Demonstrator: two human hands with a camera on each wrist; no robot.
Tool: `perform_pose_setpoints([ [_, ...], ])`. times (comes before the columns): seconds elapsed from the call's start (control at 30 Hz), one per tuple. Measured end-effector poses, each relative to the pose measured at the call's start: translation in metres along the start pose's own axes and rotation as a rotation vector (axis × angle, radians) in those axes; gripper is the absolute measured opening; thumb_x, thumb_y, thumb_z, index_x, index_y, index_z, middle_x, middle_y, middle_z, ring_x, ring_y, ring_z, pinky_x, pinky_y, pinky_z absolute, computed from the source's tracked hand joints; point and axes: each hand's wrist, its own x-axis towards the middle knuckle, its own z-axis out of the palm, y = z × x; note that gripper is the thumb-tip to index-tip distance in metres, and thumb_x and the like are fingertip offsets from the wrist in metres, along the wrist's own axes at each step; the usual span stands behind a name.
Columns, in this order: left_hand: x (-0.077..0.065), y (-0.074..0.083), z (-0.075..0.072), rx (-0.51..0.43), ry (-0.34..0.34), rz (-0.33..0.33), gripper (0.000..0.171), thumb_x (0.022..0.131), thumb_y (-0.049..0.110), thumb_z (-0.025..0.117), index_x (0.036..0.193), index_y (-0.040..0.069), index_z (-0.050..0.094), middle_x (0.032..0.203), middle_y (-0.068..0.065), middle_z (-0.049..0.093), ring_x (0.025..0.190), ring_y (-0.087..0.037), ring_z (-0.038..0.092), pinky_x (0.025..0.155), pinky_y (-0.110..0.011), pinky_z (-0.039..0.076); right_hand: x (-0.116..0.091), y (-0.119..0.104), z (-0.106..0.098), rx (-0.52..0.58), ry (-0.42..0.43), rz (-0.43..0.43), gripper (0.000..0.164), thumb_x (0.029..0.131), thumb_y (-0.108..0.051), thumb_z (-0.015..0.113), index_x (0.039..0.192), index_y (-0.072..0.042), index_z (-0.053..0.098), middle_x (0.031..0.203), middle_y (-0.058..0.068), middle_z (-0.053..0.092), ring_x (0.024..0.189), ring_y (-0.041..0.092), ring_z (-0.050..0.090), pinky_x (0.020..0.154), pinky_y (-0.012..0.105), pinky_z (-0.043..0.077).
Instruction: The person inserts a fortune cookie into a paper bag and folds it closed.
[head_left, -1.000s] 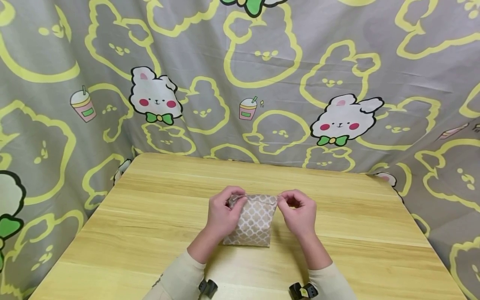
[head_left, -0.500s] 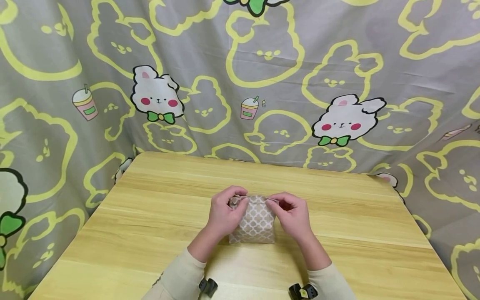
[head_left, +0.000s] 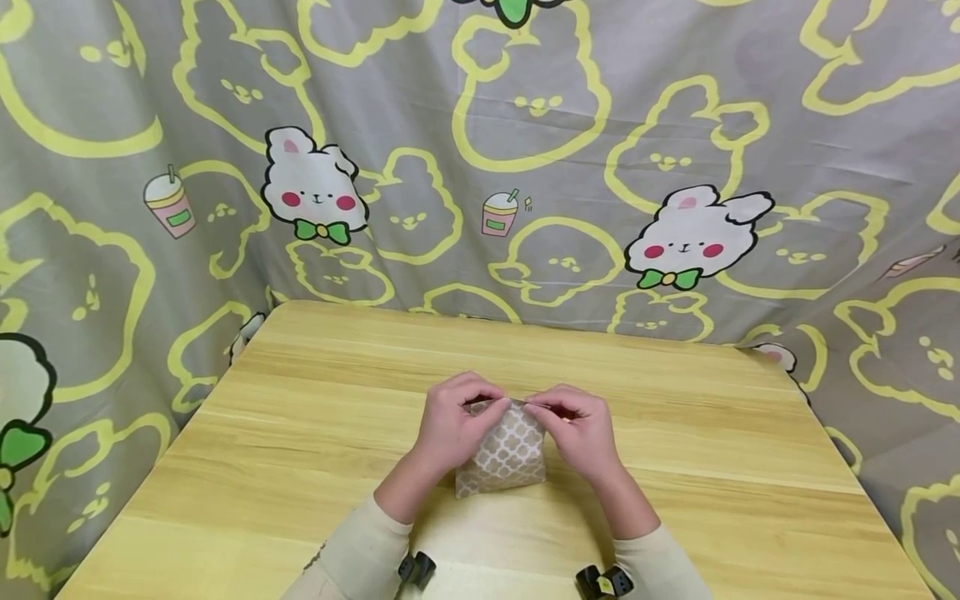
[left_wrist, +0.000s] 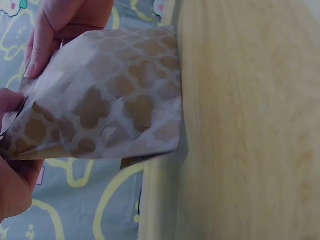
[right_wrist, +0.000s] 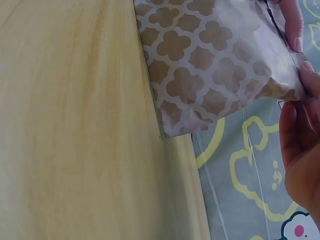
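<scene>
A small brown paper bag (head_left: 504, 454) with a white quatrefoil print stands over the middle of the table, its lower edge at the tabletop in both wrist views. My left hand (head_left: 459, 421) pinches its top edge between thumb and fingers, toward the left corner. Opposite it, my right hand (head_left: 579, 425) pinches the same edge, and the two thumbs are only a little apart. A dark line runs along the bag's top edge between the hands in the right wrist view. The paper (left_wrist: 115, 95) looks creased and slightly bulged. What is inside the bag is hidden.
The wooden table (head_left: 315, 383) has light grain and rounded far corners. A grey curtain (head_left: 420, 100) with yellow outlines and white bunnies hangs behind it and along both sides. Each sleeve has a black device (head_left: 603, 582) near the wrist.
My right hand has shifted left along the bag's top edge, from its corner toward my left hand. The hands are closer together, and the top edge is now largely covered by fingers.
</scene>
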Motion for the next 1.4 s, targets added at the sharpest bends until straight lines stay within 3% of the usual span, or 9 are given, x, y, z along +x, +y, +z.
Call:
perform_pose_setpoints([
  [0.23, 0.002, 0.000, -0.006, -0.013, -0.006, -0.056, 0.013, 0.081, -0.003, 0.076, 0.077, 0.009, 0.073, 0.079, 0.004, 0.068, 0.069, -0.012, 0.062, 0.063, -0.027, 0.054, -0.002, 0.005, -0.005, 0.021, 0.063, 0.076, 0.009, 0.081, 0.020, 0.071, 0.085, 0.012, 0.072, 0.079, 0.026, 0.068, 0.066, 0.012, 0.062, 0.059, 0.019, 0.050],
  [0.4, 0.003, -0.002, -0.013, 0.042, -0.013, -0.133, 0.013, 0.079, 0.000, 0.075, 0.074, 0.011, 0.072, 0.076, 0.007, 0.067, 0.063, -0.010, 0.057, 0.056, -0.026, 0.050, -0.003, 0.010, -0.008, 0.023, 0.093, 0.130, 0.008, 0.082, 0.017, 0.072, 0.086, 0.010, 0.073, 0.081, 0.022, 0.069, 0.069, 0.012, 0.063, 0.061, 0.021, 0.051],
  [0.7, 0.003, -0.002, -0.019, 0.087, -0.068, -0.305, 0.014, 0.081, -0.001, 0.070, 0.075, 0.012, 0.072, 0.071, 0.009, 0.064, 0.060, -0.008, 0.058, 0.055, -0.027, 0.051, -0.002, 0.012, -0.011, -0.006, 0.160, 0.198, 0.008, 0.081, 0.017, 0.073, 0.086, 0.010, 0.073, 0.083, 0.021, 0.070, 0.070, 0.012, 0.065, 0.061, 0.020, 0.051],
  [0.87, 0.003, -0.003, -0.019, 0.096, -0.088, -0.356, 0.012, 0.086, -0.001, 0.067, 0.082, 0.009, 0.073, 0.073, 0.007, 0.066, 0.061, -0.009, 0.059, 0.055, -0.027, 0.051, -0.006, 0.031, -0.014, -0.044, 0.176, 0.258, 0.006, 0.084, 0.010, 0.074, 0.089, 0.006, 0.075, 0.083, 0.019, 0.071, 0.068, 0.012, 0.061, 0.059, 0.021, 0.049],
  [1.0, 0.002, -0.006, -0.018, 0.084, -0.060, -0.372, 0.010, 0.089, 0.000, 0.068, 0.086, 0.006, 0.075, 0.076, 0.004, 0.067, 0.062, -0.010, 0.060, 0.056, -0.027, 0.052, -0.009, 0.042, -0.018, -0.084, 0.090, 0.402, 0.021, 0.086, -0.004, 0.079, 0.106, 0.000, 0.074, 0.089, 0.014, 0.069, 0.073, 0.016, 0.061, 0.062, 0.023, 0.050],
  [1.2, 0.000, -0.013, -0.018, 0.086, 0.039, -0.409, 0.008, 0.087, -0.002, 0.071, 0.085, 0.006, 0.071, 0.075, 0.002, 0.066, 0.060, -0.011, 0.060, 0.053, -0.026, 0.051, -0.011, 0.047, -0.026, -0.114, -0.236, 0.628, 0.072, 0.080, -0.017, 0.086, 0.142, -0.006, 0.051, 0.106, 0.015, 0.063, 0.087, 0.025, 0.067, 0.070, 0.034, 0.056],
  [1.3, -0.001, -0.018, -0.017, 0.097, 0.058, -0.398, 0.012, 0.085, -0.006, 0.069, 0.083, 0.006, 0.070, 0.076, 0.000, 0.066, 0.061, -0.014, 0.061, 0.054, -0.027, 0.052, -0.013, 0.050, -0.028, -0.136, -0.361, 0.661, 0.077, 0.081, -0.021, 0.086, 0.145, -0.006, 0.045, 0.107, 0.015, 0.060, 0.087, 0.026, 0.067, 0.068, 0.037, 0.055],
  [1.4, -0.002, -0.020, -0.016, 0.121, 0.014, -0.410, 0.015, 0.084, -0.009, 0.067, 0.083, 0.005, 0.074, 0.082, -0.002, 0.067, 0.067, -0.016, 0.062, 0.061, -0.029, 0.053, -0.014, 0.053, -0.028, -0.162, -0.400, 0.650, 0.072, 0.082, -0.023, 0.085, 0.141, -0.003, 0.049, 0.103, 0.013, 0.058, 0.085, 0.024, 0.064, 0.068, 0.037, 0.053],
])
